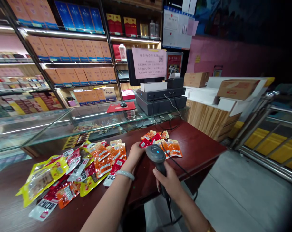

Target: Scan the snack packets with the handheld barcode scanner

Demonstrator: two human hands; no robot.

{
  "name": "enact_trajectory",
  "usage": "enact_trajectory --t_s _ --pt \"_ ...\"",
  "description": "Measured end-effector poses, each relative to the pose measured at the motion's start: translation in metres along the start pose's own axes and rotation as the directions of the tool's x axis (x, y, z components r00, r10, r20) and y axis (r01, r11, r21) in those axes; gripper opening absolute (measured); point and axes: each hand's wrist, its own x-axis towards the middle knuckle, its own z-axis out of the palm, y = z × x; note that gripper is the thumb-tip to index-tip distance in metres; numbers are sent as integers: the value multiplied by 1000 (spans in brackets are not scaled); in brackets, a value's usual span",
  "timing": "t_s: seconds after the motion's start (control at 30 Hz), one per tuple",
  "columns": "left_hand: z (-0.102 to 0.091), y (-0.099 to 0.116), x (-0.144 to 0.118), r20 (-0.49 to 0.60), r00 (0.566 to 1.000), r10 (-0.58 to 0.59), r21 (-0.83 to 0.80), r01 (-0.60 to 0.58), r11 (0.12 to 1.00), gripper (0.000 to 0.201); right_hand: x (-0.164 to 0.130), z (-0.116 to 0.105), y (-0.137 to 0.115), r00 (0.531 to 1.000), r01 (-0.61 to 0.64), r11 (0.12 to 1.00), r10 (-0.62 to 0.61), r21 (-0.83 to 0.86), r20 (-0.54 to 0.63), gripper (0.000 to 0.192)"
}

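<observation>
My right hand (169,178) is wrapped round the handle of a dark barcode scanner (155,154), which shows a blue light on its top and trails a cable downward. Just left of the scanner head, my left hand (136,153), below which a pale bangle (125,175) circles the wrist, has its fingers closed at a red snack packet (145,143). The scanner hides part of those fingers. Beyond both hands lie several orange snack packets (175,148). To the left spreads a heap of yellow, red, white and orange packets, with a large yellow packet (45,178) on top.
The dark red tabletop (201,149) meets a glass display counter (88,120) at the back. A monitor with a pink notice (149,62) stands above a black cash drawer (160,104). Cables cross the table. Metal railing (267,129) and cardboard boxes (238,89) are to the right.
</observation>
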Motion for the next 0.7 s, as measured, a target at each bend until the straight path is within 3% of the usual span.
enact_trajectory --t_s 0.1,0.17,0.3,0.4,0.57,0.7 --pt "-23 -2 -11 -22 1000 6 -203 -10 979 31 0 -2 4 1000 27 1000 -27 -5 8 42" --pt "-40 -2 -19 -83 995 58 -267 -78 960 31 1 -1 7 999 36 999 -36 -5 11 42" --pt "-62 -6 -35 -236 955 181 -133 -216 967 19 3 4 10 1000 23 1000 -23 6 15 45" --pt "-64 -13 -45 -252 960 125 -126 -161 979 15 4 11 10 999 17 1000 -18 26 45 44" --pt "-59 -26 -56 -179 970 -163 -394 81 915 21 4 23 7 997 18 999 -20 27 76 43" --pt "-65 -36 -59 26 985 -172 -575 155 803 36 3 33 3 994 26 999 -29 27 103 42"
